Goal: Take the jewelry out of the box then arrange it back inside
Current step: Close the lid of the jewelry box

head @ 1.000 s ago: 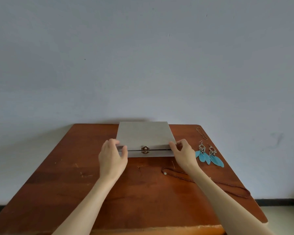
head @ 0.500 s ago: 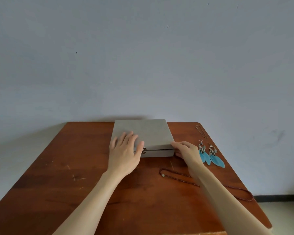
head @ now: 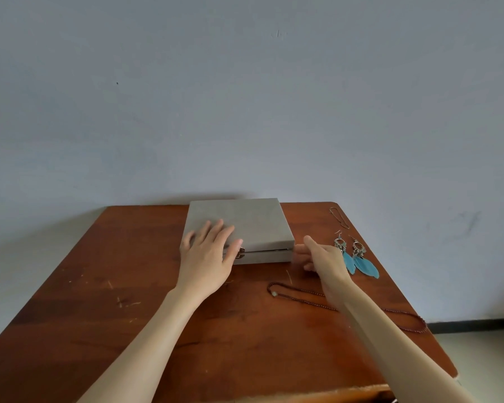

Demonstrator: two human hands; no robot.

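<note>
A flat grey jewelry box point(head: 253, 222) lies shut at the far middle of the wooden table point(head: 99, 286), its metal clasp point(head: 240, 253) facing me. My left hand point(head: 208, 254) rests flat on the lid's near left part, fingers straight, thumb by the clasp. My right hand point(head: 322, 258) is beside the box's near right corner, fingers loosely curled and blurred, holding nothing I can see. Two blue feather earrings point(head: 358, 258) lie just right of that hand. A dark beaded necklace point(head: 297, 293) runs under my right forearm. A thin metal piece point(head: 339, 218) lies far right.
A plain grey-blue wall stands right behind the table. The table's right edge lies close to the earrings and the necklace's end point(head: 416, 325). Floor and a dark skirting strip point(head: 477, 325) show at the lower right.
The lid, slightly raised a second ago, now lies down on the box. My left hand moved from the front edge onto the lid. My right hand drew back off the right corner.
</note>
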